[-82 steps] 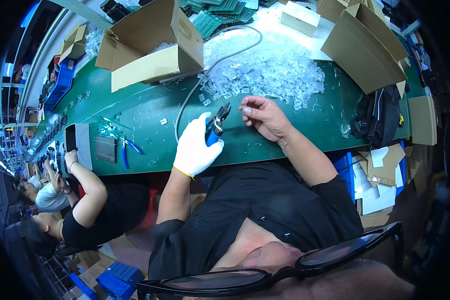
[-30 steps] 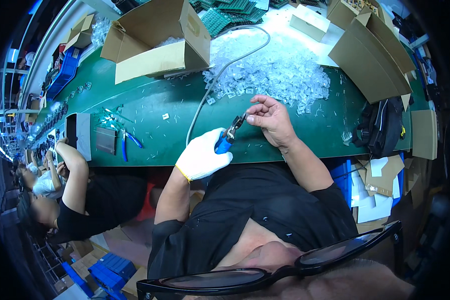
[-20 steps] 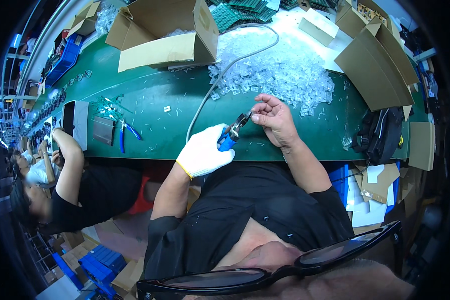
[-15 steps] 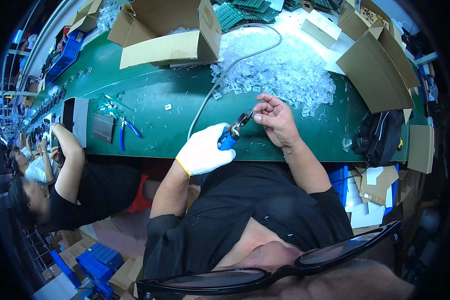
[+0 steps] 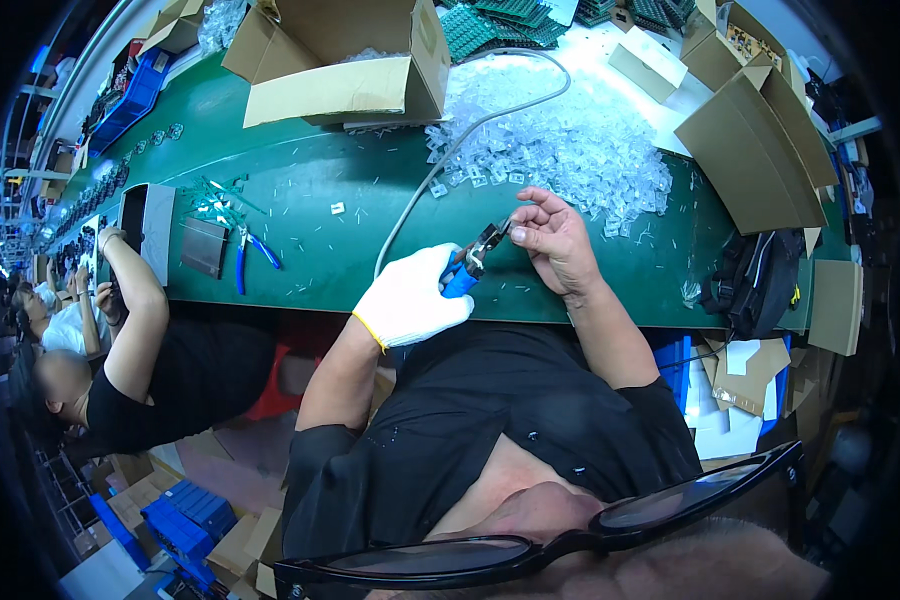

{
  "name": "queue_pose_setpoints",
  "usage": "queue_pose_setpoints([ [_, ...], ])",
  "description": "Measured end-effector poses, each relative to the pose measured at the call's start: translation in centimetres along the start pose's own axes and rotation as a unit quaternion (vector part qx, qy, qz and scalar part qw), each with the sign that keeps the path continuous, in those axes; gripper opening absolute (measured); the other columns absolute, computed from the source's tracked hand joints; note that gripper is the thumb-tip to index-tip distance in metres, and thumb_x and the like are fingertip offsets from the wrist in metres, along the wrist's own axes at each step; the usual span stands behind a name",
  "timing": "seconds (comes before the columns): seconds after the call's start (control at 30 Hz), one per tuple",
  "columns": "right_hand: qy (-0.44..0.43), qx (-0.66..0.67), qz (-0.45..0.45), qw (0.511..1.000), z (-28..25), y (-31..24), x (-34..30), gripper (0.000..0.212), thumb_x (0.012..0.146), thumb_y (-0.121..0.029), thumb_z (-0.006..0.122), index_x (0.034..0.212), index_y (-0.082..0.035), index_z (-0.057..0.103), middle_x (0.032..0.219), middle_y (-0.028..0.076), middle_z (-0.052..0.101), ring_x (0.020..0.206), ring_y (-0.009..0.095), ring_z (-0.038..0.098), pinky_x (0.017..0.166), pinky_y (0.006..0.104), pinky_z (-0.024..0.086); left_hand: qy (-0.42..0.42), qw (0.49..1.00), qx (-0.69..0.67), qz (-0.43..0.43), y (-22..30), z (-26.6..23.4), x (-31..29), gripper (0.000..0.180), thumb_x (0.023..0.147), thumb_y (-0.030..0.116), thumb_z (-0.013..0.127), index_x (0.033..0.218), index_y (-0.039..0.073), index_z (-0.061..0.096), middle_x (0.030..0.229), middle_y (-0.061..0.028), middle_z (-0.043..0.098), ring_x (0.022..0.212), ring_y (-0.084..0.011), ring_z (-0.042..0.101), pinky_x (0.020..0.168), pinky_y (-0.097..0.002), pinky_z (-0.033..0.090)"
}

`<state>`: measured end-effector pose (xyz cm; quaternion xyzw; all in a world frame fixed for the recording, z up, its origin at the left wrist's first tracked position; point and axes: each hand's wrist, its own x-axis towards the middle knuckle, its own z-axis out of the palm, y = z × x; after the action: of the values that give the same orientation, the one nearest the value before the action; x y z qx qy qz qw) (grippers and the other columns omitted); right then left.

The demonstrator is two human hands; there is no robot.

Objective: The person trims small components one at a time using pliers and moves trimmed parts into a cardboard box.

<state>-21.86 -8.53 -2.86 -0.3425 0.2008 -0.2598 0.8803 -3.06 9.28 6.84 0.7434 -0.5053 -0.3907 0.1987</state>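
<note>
My left hand (image 5: 410, 298), in a white knitted glove, is closed around blue-handled nippers (image 5: 467, 272). The metal jaws point up and right, toward the fingertips of my right hand. A grey cable (image 5: 417, 192) curves over the table and disappears behind the glove. Bare, my right hand (image 5: 558, 240) pinches a small piece at the jaws between thumb and forefinger. What that piece is cannot be made out. Beyond both hands spreads a heap of small clear plastic parts (image 5: 560, 140). One loose pale part (image 5: 337, 208) lies on the green table (image 5: 300, 180).
An open cardboard box (image 5: 325, 95) stands behind the left hand, another carton (image 5: 750, 150) at the right. Blue-handled pliers (image 5: 253, 262), green sprue scraps (image 5: 215, 202) and a dark flat block (image 5: 203, 247) lie at left. A black bag (image 5: 755, 280) sits right. A co-worker (image 5: 160, 370) works at left.
Both hands stay nearly in place, with the nippers still at the right fingertips. The whole view has shifted slightly. The co-worker at left has moved their head a little.
</note>
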Motion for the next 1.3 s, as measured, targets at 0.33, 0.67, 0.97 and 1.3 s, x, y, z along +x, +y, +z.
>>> queue_pose_setpoints([
  [0.33,-0.002,0.010,0.000,1.000,0.4,-0.2,-0.1,0.058,0.088,0.012,0.079,0.140,0.001,0.057,0.108,0.010,0.074,0.096,0.015,0.073,0.087,0.0263,0.060,0.007,1.000,0.013,0.007,0.1,0.0,0.0,0.044,0.085,0.040,0.074,0.107,0.004,0.063,0.100,-0.0232,0.068,0.092,-0.0448,0.068,0.084,-0.0491,0.054],
  [0.67,0.006,-0.026,0.012,1.000,0.4,-0.1,-0.2,0.057,0.087,0.013,0.079,0.139,0.003,0.059,0.109,0.010,0.074,0.099,0.016,0.074,0.091,0.0300,0.061,-0.002,0.999,0.002,0.033,-1.6,0.4,0.3,0.039,0.088,0.033,0.074,0.112,0.002,0.069,0.089,-0.0195,0.070,0.081,-0.0373,0.068,0.080,-0.0445,0.054],
  [0.97,0.025,-0.035,0.007,0.999,0.2,0.3,0.3,0.055,0.087,0.011,0.080,0.137,0.003,0.059,0.108,0.011,0.075,0.098,0.017,0.074,0.090,0.0301,0.061,-0.004,0.996,-0.076,0.042,-5.0,0.5,1.6,0.041,0.090,0.026,0.079,0.121,-0.001,0.073,0.088,-0.0069,0.072,0.075,-0.0159,0.067,0.074,-0.0340,0.055],
  [1.3,-0.024,-0.615,-0.220,0.757,2.6,2.2,-0.4,0.030,0.086,-0.010,0.083,0.113,-0.001,0.074,0.100,0.016,0.075,0.086,0.030,0.074,0.081,0.0415,0.060,-0.059,0.875,-0.479,0.028,-7.7,0.2,1.6,0.050,0.092,0.025,0.083,0.128,-0.007,0.070,0.095,-0.0067,0.073,0.081,-0.0136,0.071,0.077,-0.0310,0.060],
])
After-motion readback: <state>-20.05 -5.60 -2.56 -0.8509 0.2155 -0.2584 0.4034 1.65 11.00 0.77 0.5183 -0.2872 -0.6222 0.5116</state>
